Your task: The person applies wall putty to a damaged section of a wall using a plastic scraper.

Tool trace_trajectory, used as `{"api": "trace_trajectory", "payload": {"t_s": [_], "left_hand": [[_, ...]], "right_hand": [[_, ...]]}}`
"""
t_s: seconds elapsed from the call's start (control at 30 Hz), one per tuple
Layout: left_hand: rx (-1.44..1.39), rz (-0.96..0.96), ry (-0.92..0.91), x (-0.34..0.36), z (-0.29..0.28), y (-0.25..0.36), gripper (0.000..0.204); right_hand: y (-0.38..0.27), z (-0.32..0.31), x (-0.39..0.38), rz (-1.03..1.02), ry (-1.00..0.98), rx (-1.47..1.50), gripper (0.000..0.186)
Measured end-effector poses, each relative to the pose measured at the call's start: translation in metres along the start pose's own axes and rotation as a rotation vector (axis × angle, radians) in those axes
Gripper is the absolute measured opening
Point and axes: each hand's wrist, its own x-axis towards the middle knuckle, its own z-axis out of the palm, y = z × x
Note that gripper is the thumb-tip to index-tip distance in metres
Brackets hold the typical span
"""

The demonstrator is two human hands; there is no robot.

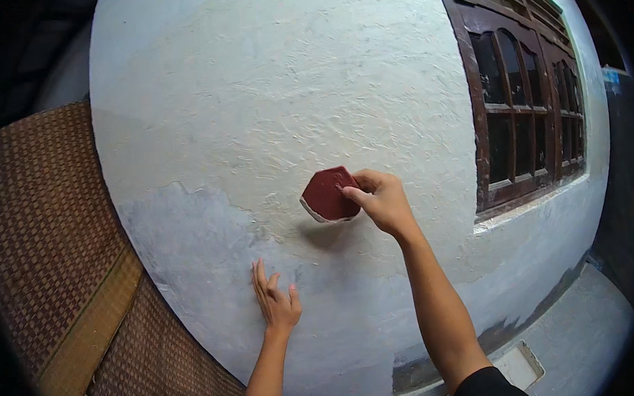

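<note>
My right hand (pixel 378 198) grips a dark red, flat, angular spreader (pixel 324 190) with whitish material along its lower edge, held at the middle of the painted wall (pixel 290 99). Its shadow falls just below it; I cannot tell whether it touches the surface. Below and left of it, my left hand (pixel 275 297) holds nothing, fingers apart against a bluish-white patch of the wall. The wall above has a rough, creamy coating with many small ridges.
A brown wooden window (pixel 502 109) with a sill is at the right. Woven brown mats (pixel 53 226) stand along the left side. A whitish rectangular tray (pixel 516 367) sits on the grey ledge or floor at lower right, near a dark panel (pixel 621 182).
</note>
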Motion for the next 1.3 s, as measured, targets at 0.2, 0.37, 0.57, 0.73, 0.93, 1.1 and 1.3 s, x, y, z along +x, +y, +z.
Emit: {"api": "trace_trajectory", "payload": {"t_s": [0.2,0.37,0.57,0.73,0.93,1.1,1.3], "left_hand": [[-0.217,0.147,-0.087,-0.024,0.038,0.094,0.044],[-0.507,0.201,-0.31,-0.068,0.083,0.206,0.038],[-0.817,0.2,-0.681,-0.157,0.126,0.349,0.027],[-1.01,0.24,-0.997,-0.203,0.164,0.413,0.024],[-1.054,0.225,-1.279,-0.276,0.182,0.455,0.026],[-0.984,0.222,-1.518,-0.327,0.191,0.462,0.03],[-0.934,0.153,-1.568,-0.389,0.196,0.488,0.036]], "right_hand": [[0.028,-0.081,-0.067,0.234,0.027,0.133,0.021],[0.065,-0.191,-0.151,0.46,0.216,0.117,0.019],[0.094,-0.351,-0.287,0.814,0.511,-0.109,0.018],[0.101,-0.424,-0.38,0.965,0.778,-0.177,0.016],[0.133,-0.461,-0.499,1.176,0.971,-0.227,0.007],[0.176,-0.455,-0.591,1.313,1.048,-0.237,0.006],[0.231,-0.466,-0.685,1.395,1.101,-0.3,0.008]]}}
